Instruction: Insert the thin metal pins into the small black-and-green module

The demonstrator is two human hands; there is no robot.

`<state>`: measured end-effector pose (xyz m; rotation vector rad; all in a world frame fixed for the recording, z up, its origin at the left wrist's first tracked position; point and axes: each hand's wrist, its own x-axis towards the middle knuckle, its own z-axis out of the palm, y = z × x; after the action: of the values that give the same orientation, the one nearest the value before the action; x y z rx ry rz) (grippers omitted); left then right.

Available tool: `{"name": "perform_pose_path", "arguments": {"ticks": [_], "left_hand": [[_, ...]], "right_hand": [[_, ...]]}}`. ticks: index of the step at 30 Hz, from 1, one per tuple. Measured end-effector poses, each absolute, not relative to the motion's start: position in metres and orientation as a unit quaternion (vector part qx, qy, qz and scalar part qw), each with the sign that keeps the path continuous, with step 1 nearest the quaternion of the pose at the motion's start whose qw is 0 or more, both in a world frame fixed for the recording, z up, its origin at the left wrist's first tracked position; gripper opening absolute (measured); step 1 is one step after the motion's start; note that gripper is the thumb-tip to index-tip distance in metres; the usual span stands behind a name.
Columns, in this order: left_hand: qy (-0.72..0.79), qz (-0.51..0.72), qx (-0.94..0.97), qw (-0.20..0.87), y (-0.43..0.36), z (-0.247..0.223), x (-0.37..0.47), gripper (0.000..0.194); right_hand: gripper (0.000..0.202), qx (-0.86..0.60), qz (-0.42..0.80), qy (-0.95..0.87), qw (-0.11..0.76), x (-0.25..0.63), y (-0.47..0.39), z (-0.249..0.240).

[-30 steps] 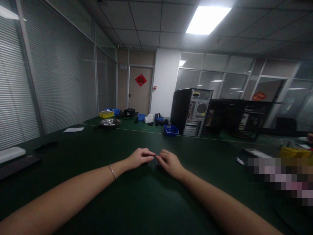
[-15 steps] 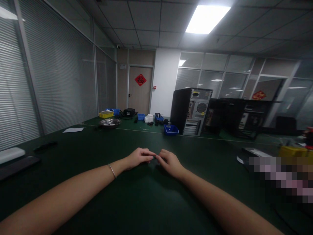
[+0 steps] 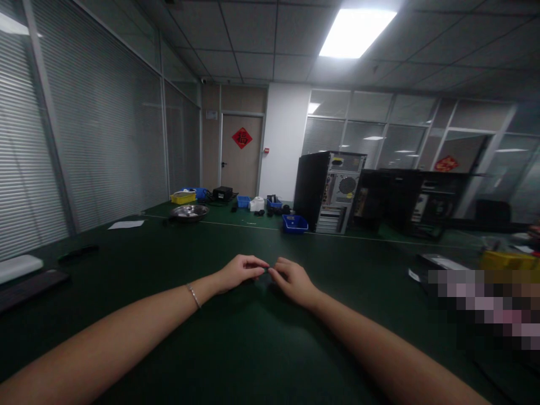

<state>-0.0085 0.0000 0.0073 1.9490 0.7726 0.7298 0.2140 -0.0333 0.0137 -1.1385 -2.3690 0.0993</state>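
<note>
My left hand (image 3: 241,272) and my right hand (image 3: 294,280) are nearly fingertip to fingertip, low over the green table (image 3: 253,354). Both are closed in a pinch around something small and dark (image 3: 266,270) between them, too tiny to make out. A thin bracelet circles my left wrist. Beyond my hands, a blue bin (image 3: 295,224) sits in front of a black computer tower (image 3: 331,191).
Farther back are a metal bowl (image 3: 189,212), a yellow tray (image 3: 183,197), a black box (image 3: 223,193) and small blue bins. Paper (image 3: 126,224) and a keyboard (image 3: 34,288) lie left. At right are a yellow bin (image 3: 506,261) and a pixelated area.
</note>
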Motion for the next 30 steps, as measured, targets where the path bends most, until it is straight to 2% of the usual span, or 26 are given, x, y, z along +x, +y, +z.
{"name": "perform_pose_path", "arguments": {"ticks": [7,18,30], "left_hand": [[0.291,0.297,0.766,0.490,0.002,0.007,-0.008,0.023],[0.273,0.374,0.696,0.548,0.003,0.002,-0.002,0.026],[0.299,0.426,0.679,0.518,0.005,-0.001,-0.003,0.024]], "right_hand": [[0.016,-0.418,0.039,-0.871,0.256,0.214,-0.033,0.014],[0.015,-0.415,0.042,-0.874,0.248,0.212,-0.034,0.014],[0.015,-0.419,0.046,-0.873,0.245,0.210,-0.039,0.018]]}}
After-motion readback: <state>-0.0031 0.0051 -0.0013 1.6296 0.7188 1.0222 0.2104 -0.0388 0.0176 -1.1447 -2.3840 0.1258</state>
